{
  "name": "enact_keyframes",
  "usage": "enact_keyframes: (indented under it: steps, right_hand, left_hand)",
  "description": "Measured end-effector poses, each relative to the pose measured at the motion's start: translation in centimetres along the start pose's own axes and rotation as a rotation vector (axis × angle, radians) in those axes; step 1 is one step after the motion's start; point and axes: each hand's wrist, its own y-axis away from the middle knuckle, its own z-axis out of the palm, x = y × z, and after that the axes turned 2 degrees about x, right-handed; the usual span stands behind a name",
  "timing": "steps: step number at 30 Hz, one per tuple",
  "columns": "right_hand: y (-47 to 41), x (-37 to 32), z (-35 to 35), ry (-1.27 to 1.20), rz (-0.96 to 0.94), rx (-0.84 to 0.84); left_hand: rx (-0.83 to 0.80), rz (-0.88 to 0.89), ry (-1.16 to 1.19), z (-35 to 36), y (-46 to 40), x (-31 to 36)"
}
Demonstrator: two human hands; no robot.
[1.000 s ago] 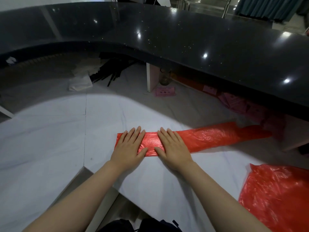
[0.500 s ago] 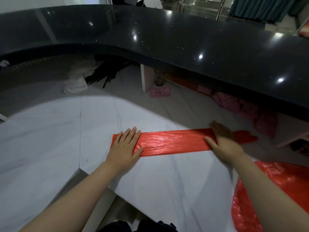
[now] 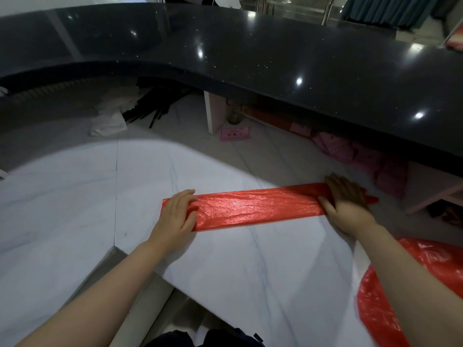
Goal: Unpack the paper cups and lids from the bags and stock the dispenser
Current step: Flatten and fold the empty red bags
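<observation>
On the far side, the long curved black polished counter (image 3: pixel 275 53) hangs over everything, and below it lies the white marble-pattern desk (image 3: pixel 225 266) where I work. At the right edge a crumpled red plastic bag (image 3: pixel 413 291) rests on the desk, well apart from my hands. Across the middle lies the flattened red plastic bag folded into a long strip (image 3: pixel 255 207). My right hand (image 3: pixel 347 205) presses flat on its right end, fingers straight and together. My left hand (image 3: pixel 176 212) lies on its left end, and the fingers look a little bent over the edge; I cannot tell if they pinch the plastic. No cups, lids or dispenser are visible. I judge this bag is already emptied and I am smoothing it for folding. The next move probably needs one end held firm while the other is folded over, because thin plastic slides easily.
</observation>
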Motion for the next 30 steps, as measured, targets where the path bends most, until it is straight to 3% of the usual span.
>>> enact_keyframes:
  steps: [5,10,20,30]
  right_hand:
    - [1.2,-3.0,-0.4,-0.002,-0.027,0.190]
    - [4.9,-7.3,1.6,-0.155,-0.108,0.321]
    - [10.6,-16.5,4.6,-0.272,-0.480,0.208]
    - [15.9,-22.1,3.8,-0.242,-0.518,-0.054]
  left_hand:
    - [0.015,0.006,-0.008,-0.4,2.0,-0.7]
    - [0.045,-0.038,-0.053,-0.8,3.9,-0.3]
    - [-0.040,0.003,-0.248,-2.0,6.7,0.3]
    - [-0.188,0.080,-0.119,-2.4,10.8,1.8]
